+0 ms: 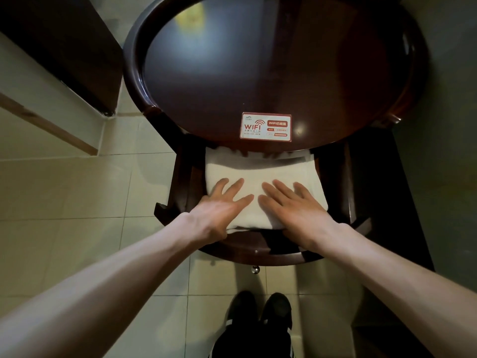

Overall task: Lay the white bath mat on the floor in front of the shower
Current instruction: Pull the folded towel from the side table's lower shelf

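The white bath mat (260, 169) lies folded on the lower shelf of a dark round wooden table, partly tucked under the tabletop. My left hand (219, 208) lies flat on the mat's near left part, fingers straight and spread, with the thumb at the mat's front edge. My right hand (294, 208) lies flat on the near right part, fingers straight, its thumb tucked at the front edge beneath the fold. The far part of the mat is hidden by the tabletop.
The round tabletop (258, 60) carries a red and white WIFI card (265, 126). Pale floor tiles (90, 192) spread left and below. A dark cabinet (64, 42) stands at upper left, a dark wall at right. My black shoes (260, 313) stand before the table.
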{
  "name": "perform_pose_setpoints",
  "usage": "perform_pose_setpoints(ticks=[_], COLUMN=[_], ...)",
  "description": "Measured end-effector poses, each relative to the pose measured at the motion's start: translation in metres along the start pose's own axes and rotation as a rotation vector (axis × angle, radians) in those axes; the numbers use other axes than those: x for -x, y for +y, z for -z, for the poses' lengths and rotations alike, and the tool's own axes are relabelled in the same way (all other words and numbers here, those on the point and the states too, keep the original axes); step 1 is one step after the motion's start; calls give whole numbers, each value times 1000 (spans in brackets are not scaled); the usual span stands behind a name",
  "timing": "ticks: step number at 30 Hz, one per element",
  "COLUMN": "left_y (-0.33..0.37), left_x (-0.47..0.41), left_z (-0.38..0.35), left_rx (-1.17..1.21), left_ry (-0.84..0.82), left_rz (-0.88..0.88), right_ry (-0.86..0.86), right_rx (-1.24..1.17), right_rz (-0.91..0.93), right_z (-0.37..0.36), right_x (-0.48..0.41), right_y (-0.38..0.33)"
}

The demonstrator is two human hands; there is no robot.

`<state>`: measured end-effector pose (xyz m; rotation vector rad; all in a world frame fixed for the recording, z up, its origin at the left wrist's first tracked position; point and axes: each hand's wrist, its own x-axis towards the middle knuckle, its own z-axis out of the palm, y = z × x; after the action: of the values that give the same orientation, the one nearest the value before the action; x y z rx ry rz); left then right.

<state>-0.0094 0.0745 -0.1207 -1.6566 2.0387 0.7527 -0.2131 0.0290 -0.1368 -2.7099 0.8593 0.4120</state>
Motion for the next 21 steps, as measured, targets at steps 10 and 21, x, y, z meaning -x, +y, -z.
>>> perform_pose_setpoints(ticks=[10, 21], left_y=[0, 10], left_x=[18, 34], left_z=[17, 57], left_rx=[340, 684], left_ry=[201, 374], left_rz=[-22, -44], right_ry=[76, 292], right_rx=[33, -43], right_rz=[-125, -286], right_z=[24, 44], right_x=[-3, 24], right_y=[-27, -35])
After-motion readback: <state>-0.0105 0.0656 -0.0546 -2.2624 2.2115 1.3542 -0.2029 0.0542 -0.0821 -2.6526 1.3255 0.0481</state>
